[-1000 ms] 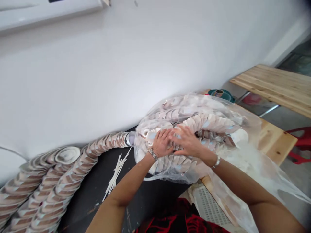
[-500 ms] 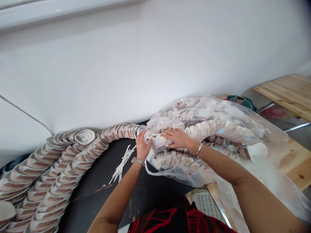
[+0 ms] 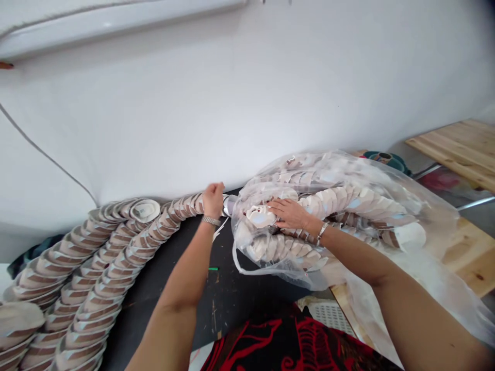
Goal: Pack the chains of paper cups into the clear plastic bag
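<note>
Bag (image 3: 348,164), clear film, lies right of centre, on the black surface (image 3: 166,263) and over the lower board (image 3: 469,257). Long axis runs roughly from 9 to 4 o'clock. Thick-edged rim (image 3: 249,271) at the 8 o'clock end; loose film trails to 4 o'clock and gets cut off at the frame edge. Bagged stacks (image 3: 332,201) inside, several, mostly lengthwise; top one bows, pale round end (image 3: 412,237) toward 3 o'clock.

Right hand (image 3: 291,214) rests palm down at the bag's 9 o'clock part, fingers apart, no grip. Left hand (image 3: 213,200) is just outside the bag, at 9 o'clock from it, by the upper end of a loose stack (image 3: 147,242); fingers curled together, can't tell if anything is in them.

Loose stacks lie side by side, upper ends toward 1 o'clock, lower ends cut off at 7 o'clock. White strips (image 3: 218,230) mostly hidden behind the left forearm. Small green piece (image 3: 213,268) beside that forearm. Folds and glare blur the bag's contents; count unclear. Teal tub (image 3: 390,159) at 1 o'clock from the bag, partly covered by film.
</note>
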Demonstrator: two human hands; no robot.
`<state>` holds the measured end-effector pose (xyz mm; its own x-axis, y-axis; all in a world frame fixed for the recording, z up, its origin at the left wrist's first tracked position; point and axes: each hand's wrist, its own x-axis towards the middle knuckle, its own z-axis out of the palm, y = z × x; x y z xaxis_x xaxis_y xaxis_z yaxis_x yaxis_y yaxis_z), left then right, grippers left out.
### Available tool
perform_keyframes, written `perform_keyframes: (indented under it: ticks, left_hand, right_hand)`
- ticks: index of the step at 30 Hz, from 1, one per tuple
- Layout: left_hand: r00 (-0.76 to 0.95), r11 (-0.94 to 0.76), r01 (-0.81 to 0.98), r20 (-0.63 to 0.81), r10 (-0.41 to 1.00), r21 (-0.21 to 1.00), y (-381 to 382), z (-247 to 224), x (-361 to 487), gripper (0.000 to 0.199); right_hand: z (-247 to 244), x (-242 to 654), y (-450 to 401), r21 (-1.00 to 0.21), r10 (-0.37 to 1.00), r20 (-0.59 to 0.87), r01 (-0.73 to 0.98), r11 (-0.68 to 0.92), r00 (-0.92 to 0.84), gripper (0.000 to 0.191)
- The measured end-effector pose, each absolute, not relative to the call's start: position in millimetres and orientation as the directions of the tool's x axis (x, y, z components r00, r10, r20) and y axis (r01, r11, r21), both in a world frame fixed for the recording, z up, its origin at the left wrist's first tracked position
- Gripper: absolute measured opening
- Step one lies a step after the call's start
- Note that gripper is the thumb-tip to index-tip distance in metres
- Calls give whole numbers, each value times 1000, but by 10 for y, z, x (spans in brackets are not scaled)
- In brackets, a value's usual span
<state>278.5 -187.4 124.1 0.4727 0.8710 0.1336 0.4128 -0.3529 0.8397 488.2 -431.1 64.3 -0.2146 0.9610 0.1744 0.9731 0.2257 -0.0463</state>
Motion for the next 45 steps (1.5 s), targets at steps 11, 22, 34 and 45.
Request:
perform_keyframes:
  ticks: [11,22,34,45]
  left_hand:
    - [804,-644,540,-105,585,542,-2806,473,2617,94]
    - [745,-346,524,-222,629,778,-1927,903,2043,29]
    - [722,-688,672,-34,691,275,-2833,663,2269,66]
    - [804,-829,347,316,504,437,-2474,2711,1810,30]
  right_hand:
    - [601,4938,-4412,-58,951,233,973,224,-205,44]
    - [617,4937,-4419,-22,953,227,977,213,-202,53]
    - [573,4488,-4426,113,976,196,991,75,-96,74]
    - [1074,5232,-3580,229,954,297,967,-108,36,79]
